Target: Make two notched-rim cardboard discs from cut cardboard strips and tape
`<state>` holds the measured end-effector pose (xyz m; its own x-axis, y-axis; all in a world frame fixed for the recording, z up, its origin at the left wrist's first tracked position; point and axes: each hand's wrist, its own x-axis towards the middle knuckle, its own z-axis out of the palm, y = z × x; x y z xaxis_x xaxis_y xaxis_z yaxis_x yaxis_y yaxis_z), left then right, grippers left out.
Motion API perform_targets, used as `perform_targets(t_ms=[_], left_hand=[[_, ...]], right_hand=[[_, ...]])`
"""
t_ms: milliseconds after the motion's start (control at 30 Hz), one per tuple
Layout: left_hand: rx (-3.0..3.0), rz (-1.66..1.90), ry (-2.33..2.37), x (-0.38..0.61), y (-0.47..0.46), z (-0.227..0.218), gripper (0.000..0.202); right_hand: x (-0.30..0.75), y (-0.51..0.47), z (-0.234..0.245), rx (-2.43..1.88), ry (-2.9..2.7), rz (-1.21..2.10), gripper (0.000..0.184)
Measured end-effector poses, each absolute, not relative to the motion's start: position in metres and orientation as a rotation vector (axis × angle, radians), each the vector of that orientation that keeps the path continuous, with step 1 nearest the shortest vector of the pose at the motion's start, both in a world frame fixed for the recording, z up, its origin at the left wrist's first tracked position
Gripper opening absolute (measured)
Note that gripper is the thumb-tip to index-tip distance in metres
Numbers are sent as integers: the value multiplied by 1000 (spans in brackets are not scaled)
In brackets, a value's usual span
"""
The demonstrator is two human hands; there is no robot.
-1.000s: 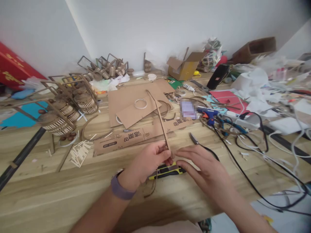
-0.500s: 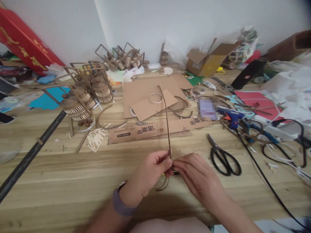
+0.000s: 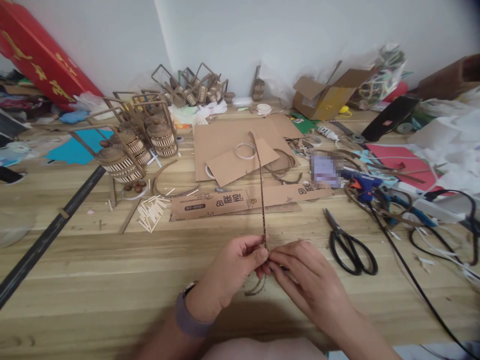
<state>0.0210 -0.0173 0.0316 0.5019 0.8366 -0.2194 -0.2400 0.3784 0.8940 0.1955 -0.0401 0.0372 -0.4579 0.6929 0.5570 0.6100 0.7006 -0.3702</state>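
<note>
A long, thin cardboard strip (image 3: 263,210) with its corrugated edge showing stands up from between my hands, its far end over the cardboard sheets. My left hand (image 3: 240,260) pinches it between thumb and fingers. Close against it, my right hand (image 3: 305,270) has its fingertips pressed together on the same strip, just below the left thumb. The strip's lower end (image 3: 255,290) curls beneath my hands. Fingers cover the part where both hands meet. Black-handled scissors (image 3: 350,247) lie to the right of my right hand.
Printed cardboard (image 3: 210,204) lies ahead, with pale sticks (image 3: 152,212) to its left. Small lidded baskets (image 3: 122,165) stand at the left. A blue glue gun (image 3: 363,185) and its black cable are at the right. An open carton (image 3: 326,100) stands at the back.
The whole scene has shifted slightly right in view. Both hands keep their pinch on the strip, with only slight finger movement. A dark and yellow bit under the right fingers shows less now.
</note>
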Motion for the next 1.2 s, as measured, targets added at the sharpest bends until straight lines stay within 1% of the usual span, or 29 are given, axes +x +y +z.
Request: perform_targets(t_ms=[267, 567, 700, 733, 800, 900, 1000, 1100, 1200], left_hand=[[953, 796, 778, 24, -20, 32, 51], [884, 830, 792, 27, -23, 32, 53], [768, 868, 869, 27, -27, 27, 65], [755, 885, 894, 26, -29, 26, 63], [793, 901, 955, 24, -34, 27, 50], [974, 869, 1089, 19, -44, 32, 31], [1185, 827, 1225, 14, -52, 39, 17], [1359, 862, 1306, 12, -56, 43, 12], [1506, 909, 1348, 12, -57, 45, 14]], right_hand=[[189, -44, 42, -1068, -2131, 158, 13], [186, -46, 39, -1060, -2120, 26, 12], [186, -45, 38, -1061, -2133, 2, 13], [186, -44, 38, -1065, -2139, 1, 13], [186, -43, 39, -1068, -2149, -10, 13], [186, -42, 39, -1067, -2161, -32, 11], [184, -42, 40, -1050, -2194, -43, 11], [181, -42, 42, -1027, -2213, -33, 13], [178, -42, 44, -1013, -2216, -19, 14]])
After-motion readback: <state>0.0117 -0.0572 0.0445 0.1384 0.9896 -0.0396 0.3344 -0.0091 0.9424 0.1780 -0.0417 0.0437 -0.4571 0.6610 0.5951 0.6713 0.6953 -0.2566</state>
